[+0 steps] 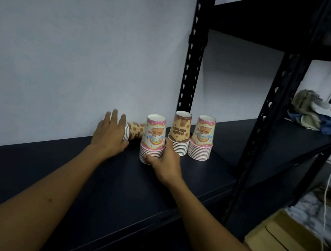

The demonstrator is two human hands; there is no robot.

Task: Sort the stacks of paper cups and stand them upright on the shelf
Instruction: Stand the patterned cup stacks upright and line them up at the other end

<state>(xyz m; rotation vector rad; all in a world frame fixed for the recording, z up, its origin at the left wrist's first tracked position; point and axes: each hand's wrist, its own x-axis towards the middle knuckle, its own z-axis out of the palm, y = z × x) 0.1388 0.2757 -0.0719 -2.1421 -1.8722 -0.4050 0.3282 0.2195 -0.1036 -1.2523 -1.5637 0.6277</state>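
Head view: both hands work among tapered paper cup stacks on a matte black metal shelf [195, 182].

The right hand [162, 163] grips the ribbed rims of an upturned pink stack [154, 138]. The left hand [109, 133], fingers spread, rests over the rims of a brown stack lying on its side [135, 131] by the wall. An upturned brown stack [180, 133] and another pink stack [202, 138] stand just right.

We see a plain pale wall [77, 40] behind black slotted metal racking [196, 45], dim light throughout. Crumpled cloths [309, 112] sit at the far right shelf end; cardboard boxes [283, 246] and marbled floor [309, 209] lie below.
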